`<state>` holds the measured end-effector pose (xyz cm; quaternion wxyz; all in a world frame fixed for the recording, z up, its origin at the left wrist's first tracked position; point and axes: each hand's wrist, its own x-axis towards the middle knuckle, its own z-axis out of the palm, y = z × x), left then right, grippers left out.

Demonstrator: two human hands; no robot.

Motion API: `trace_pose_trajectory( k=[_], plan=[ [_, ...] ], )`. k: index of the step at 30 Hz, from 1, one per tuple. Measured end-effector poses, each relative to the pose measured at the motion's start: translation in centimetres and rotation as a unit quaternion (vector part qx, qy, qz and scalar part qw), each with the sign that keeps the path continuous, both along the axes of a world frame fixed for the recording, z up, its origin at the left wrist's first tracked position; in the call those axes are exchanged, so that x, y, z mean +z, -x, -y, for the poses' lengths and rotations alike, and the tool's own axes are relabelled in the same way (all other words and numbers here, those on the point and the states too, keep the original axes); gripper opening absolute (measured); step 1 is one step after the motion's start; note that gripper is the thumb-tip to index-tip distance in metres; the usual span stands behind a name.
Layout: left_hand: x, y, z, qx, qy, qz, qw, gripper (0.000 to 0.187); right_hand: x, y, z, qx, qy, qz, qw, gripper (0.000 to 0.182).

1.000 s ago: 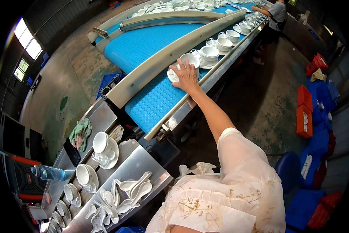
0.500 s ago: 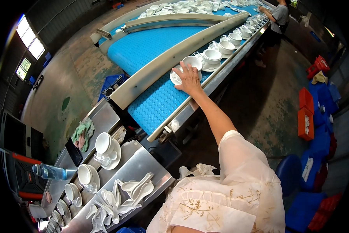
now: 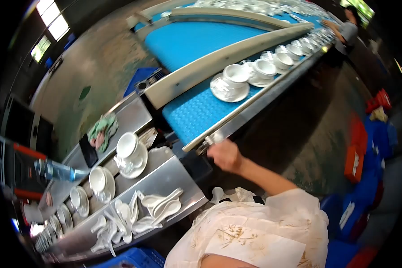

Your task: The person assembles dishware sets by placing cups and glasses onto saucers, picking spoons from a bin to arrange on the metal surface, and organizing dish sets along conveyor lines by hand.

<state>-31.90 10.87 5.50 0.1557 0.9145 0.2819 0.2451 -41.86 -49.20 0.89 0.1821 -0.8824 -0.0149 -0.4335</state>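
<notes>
My right hand [image 3: 226, 155] is beside the near corner of the blue belt, blurred, with its fingers curled down and partly hidden; whether it holds anything cannot be seen. A small white object [image 3: 217, 136] lies close to its fingers at the belt's end. On the blue belt [image 3: 192, 117], the nearest white cup [image 3: 236, 74] sits with a saucer [image 3: 218, 88] and wrapped pieces, apart from my hand. More white cup sets [image 3: 265, 68] line the belt behind it. My left hand is out of view.
At the lower left, a metal worktop [image 3: 183, 205] carries white spoons [image 3: 129, 216]. Several cup sets [image 3: 127, 145] line a channel beside it. Nearby are a green cloth [image 3: 106, 129] and a blue bottle [image 3: 60, 171]. A co-worker [image 3: 349, 31] stands at the far belt.
My right hand has left the nearest cup set and come down toward the belt's near corner, its fingers now curled. The view has shifted, and the nearest set shows in full.
</notes>
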Motion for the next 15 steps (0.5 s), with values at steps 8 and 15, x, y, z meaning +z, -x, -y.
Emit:
trace_pose_trajectory(
  k=[8, 15],
  plan=[
    [-3.0, 0.3, -3.6, -0.021, -0.067, -0.002, 0.998, 0.056, -12.7, -4.9, -10.1, 0.183, 0.165, -0.356, 0.902, 0.035],
    [-3.7, 0.1, -3.4, 0.048, -0.094, 0.003, 0.994, 0.075, -14.3, -6.6, -11.2, 0.200, 0.132, -0.432, 0.869, 0.037]
  ],
)
